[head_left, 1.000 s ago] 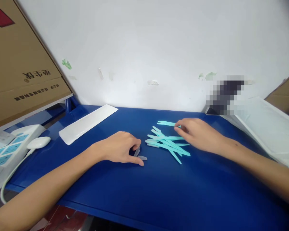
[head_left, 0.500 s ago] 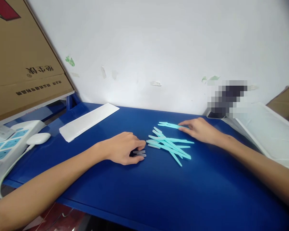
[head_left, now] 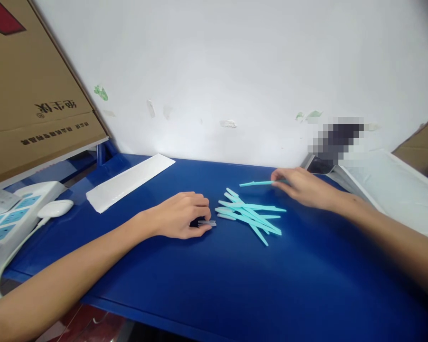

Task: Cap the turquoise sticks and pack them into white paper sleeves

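Observation:
My right hand [head_left: 295,186] pinches a turquoise eyebrow razor [head_left: 255,184] near one end, its other end pointing left, behind the pile. A loose, crisscrossed pile of several more turquoise eyebrow razors [head_left: 251,209] lies on the blue table [head_left: 235,285]; some have clear caps over their left ends. Left of the pile, my left hand [head_left: 185,216] is low over the table, thumb and fingers curled around small clear plastic caps [head_left: 207,223]. The caps' tips show between the thumb and forefinger; the rest is hidden by the hand.
A flat white sleeve [head_left: 132,182] lies at the back left. Beyond it stand a large cardboard box [head_left: 29,85] and a white power strip [head_left: 20,209] with a plug and cable. A blurred-out dark device [head_left: 322,164] and a translucent white bin [head_left: 392,190] are at the right. A white wall closes the back.
My right hand has shifted slightly right and up with the eyebrow razor, which has turned in its grip. My left hand has tightened around the clear caps. The pile lies the same.

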Available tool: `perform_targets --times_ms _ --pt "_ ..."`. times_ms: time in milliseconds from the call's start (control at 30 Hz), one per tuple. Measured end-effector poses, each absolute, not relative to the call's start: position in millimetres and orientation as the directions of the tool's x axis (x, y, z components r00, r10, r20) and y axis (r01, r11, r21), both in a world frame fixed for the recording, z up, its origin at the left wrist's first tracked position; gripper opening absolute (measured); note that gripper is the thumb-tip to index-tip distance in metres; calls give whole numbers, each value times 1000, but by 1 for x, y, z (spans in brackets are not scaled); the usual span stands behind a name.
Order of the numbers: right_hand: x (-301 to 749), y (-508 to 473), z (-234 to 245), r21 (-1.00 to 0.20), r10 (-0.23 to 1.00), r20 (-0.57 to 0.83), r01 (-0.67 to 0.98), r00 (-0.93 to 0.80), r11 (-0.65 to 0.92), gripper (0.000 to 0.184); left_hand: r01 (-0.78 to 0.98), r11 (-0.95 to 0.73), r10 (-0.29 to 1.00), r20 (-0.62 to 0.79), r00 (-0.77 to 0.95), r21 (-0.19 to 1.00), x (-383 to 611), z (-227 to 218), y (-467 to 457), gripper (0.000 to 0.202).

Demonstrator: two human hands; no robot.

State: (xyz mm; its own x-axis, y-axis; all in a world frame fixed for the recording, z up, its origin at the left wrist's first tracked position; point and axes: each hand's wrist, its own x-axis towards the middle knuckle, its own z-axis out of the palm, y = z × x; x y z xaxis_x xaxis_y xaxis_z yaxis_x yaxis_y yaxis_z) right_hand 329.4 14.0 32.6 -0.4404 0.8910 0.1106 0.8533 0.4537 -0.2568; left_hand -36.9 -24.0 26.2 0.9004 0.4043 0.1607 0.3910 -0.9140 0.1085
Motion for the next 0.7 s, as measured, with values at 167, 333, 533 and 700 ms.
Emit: perform_targets --times_ms 167,333,533,700 --pt "314 -5 49 -453 880 146 760 -452 466 27 392 -917 399 182 899 75 -37 25 -22 30" --pt "295 -23 51 -423 859 158 753 -486 504 34 389 -919 394 166 904 62 -36 25 -22 37" --pt "284 -34 41 -378 899 131 818 -417 435 40 388 -917 399 154 904 95 -37 28 -23 44" --pt "279 -35 40 -403 937 144 845 -319 350 46 383 -910 406 157 900 156 -37 31 -27 32"
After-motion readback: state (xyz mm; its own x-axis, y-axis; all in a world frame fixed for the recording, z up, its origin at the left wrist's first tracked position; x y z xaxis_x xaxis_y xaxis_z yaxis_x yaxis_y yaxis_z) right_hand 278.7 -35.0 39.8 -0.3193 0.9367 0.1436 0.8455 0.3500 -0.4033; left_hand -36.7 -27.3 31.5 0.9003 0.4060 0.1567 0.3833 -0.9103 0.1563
